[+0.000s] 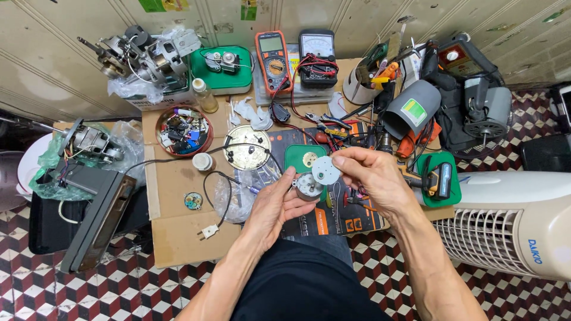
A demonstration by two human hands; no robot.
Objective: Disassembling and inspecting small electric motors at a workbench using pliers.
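My left hand (275, 207) grips a small round metal motor body (308, 186) between thumb and fingers, just above my lap. My right hand (369, 173) pinches a thin round metal cover plate (326, 170) with small holes, held right over the motor and touching or nearly touching its top. Both hands meet over a dark printed mat (333, 217) on a sheet of cardboard (178, 232).
A round metal disc with a black cord and white plug (246, 147) lies left of my hands. A red bowl of small parts (183, 131), two multimeters (272, 59), a green box (304, 157), pliers, fan motors (143, 56) and a white fan housing (511, 220) surround the work spot.
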